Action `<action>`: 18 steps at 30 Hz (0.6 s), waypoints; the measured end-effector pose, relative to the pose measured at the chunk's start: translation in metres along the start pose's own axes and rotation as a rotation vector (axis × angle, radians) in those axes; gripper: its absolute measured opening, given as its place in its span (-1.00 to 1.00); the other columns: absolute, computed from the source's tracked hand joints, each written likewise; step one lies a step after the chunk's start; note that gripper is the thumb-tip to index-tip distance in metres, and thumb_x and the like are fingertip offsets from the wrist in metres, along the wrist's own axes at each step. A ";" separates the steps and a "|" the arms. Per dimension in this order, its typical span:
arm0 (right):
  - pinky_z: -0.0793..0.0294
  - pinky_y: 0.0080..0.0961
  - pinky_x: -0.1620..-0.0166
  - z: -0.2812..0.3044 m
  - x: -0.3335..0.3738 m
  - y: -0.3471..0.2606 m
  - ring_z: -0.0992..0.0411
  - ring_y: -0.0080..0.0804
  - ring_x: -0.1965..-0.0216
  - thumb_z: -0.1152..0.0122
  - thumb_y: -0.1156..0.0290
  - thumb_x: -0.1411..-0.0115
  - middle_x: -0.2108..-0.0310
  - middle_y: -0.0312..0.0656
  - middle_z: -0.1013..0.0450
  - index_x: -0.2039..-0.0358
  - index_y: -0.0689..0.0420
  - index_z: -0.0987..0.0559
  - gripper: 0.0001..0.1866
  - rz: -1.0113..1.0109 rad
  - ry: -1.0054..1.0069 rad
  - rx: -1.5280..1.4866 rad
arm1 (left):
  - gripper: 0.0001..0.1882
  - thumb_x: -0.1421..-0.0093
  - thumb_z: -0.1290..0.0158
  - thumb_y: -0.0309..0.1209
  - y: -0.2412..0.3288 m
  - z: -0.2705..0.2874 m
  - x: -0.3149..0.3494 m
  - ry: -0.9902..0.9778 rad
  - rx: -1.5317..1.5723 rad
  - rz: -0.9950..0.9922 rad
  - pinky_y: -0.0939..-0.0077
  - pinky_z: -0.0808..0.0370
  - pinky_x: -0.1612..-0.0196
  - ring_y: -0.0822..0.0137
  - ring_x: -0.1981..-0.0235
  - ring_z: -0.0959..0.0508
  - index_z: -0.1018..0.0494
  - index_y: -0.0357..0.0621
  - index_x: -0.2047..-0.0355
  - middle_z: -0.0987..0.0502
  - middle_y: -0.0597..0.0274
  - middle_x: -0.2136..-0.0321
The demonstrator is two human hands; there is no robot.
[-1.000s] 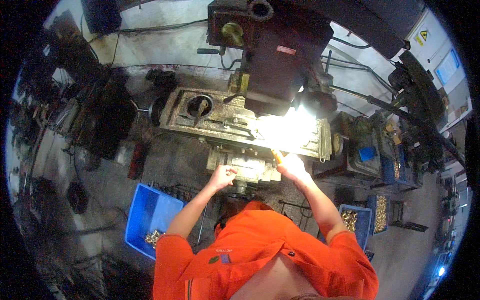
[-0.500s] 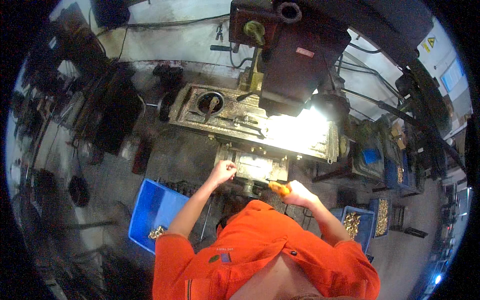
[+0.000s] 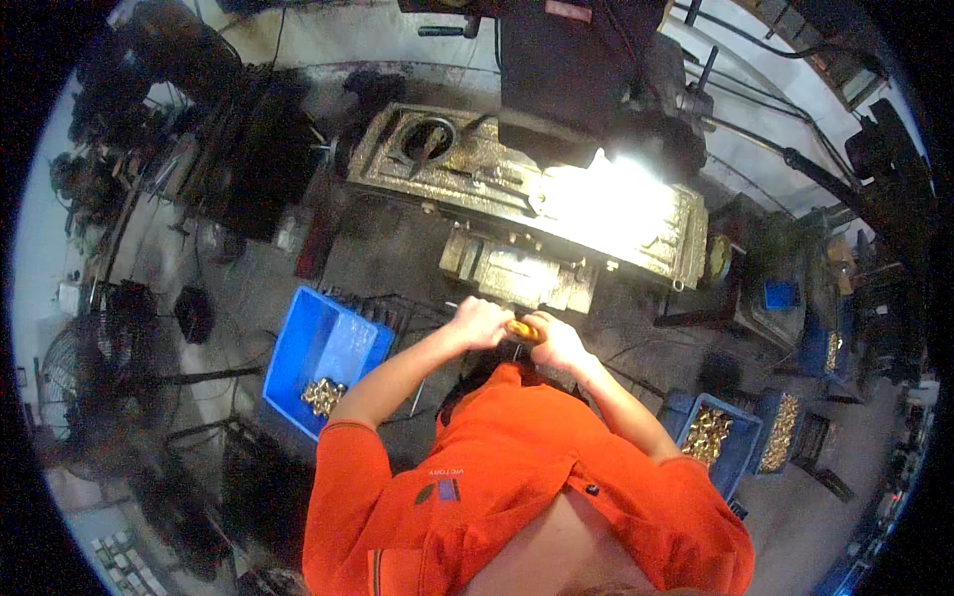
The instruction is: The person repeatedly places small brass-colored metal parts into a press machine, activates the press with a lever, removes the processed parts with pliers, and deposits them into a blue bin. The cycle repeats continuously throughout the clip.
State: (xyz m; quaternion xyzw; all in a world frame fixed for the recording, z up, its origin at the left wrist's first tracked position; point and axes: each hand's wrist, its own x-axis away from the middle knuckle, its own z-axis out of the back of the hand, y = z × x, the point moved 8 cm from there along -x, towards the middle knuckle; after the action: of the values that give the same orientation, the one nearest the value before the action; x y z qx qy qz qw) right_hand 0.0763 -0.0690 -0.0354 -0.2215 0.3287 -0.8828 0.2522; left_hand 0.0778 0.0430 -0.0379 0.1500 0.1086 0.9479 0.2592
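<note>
In front of the milling machine's (image 3: 447, 194) table, my two hands are close together above the orange-clad lap. My right hand (image 3: 558, 343) is closed round a tool with an orange-yellow handle (image 3: 525, 330); its working end is hidden. My left hand (image 3: 479, 323) is closed just left of that handle, its fingers curled. A short thin light piece (image 3: 452, 304) sticks out past its left side. Whether it belongs to the tool or is a separate part, I cannot tell. Beyond the hands lies a metal block of the machine (image 3: 522, 273).
A blue bin (image 3: 288, 372) with some brass-coloured parts (image 3: 323, 396) stands at left. At right are another blue bin (image 3: 740, 462) of brass-coloured parts (image 3: 706, 434) and further bins. A bright lamp glare covers the right of the machine table. A fan (image 3: 94, 382) stands far left.
My hands have come together, away from the machine's metal block and toward my body. The right one has carried the orange-handled tool leftward to the left hand. The view has tilted downward.
</note>
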 end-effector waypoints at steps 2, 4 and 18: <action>-0.37 -0.38 0.08 0.002 0.011 0.019 -0.37 -0.13 0.13 -0.13 0.42 0.29 0.10 -0.08 -0.36 0.09 0.11 -0.42 -0.41 -0.034 0.037 -0.035 | -0.80 0.02 -0.03 -0.19 -0.021 -0.021 -0.004 -0.161 -0.096 0.130 0.19 -0.43 0.42 0.16 0.46 -0.55 -0.46 0.05 0.40 -0.53 0.19 0.54; -0.39 -0.38 0.09 0.001 0.025 0.040 -0.41 -0.15 0.15 -0.14 0.41 0.27 0.12 -0.08 -0.40 0.11 0.10 -0.46 -0.44 -0.114 0.014 -0.051 | -0.83 0.03 -0.04 -0.22 -0.048 -0.050 -0.005 -0.193 -0.125 0.222 0.21 -0.44 0.41 0.17 0.45 -0.56 -0.48 0.04 0.44 -0.54 0.19 0.54; -0.42 -0.58 0.28 -0.032 0.082 0.107 -0.46 -0.46 0.35 -0.05 0.56 0.20 0.37 -0.11 -0.52 0.23 0.31 -0.51 -0.59 -0.433 -0.027 -0.306 | -0.76 0.08 -0.06 -0.23 -0.116 -0.013 0.069 0.278 0.203 0.335 0.14 -0.42 0.24 0.06 0.34 -0.51 -0.47 -0.05 0.40 -0.51 0.11 0.45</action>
State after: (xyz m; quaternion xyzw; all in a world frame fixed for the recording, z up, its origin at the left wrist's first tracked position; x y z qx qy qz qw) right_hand 0.0267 -0.1727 -0.1128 -0.3342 0.3998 -0.8531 0.0253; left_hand 0.0702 0.1755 -0.0673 0.0593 0.2118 0.9734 0.0646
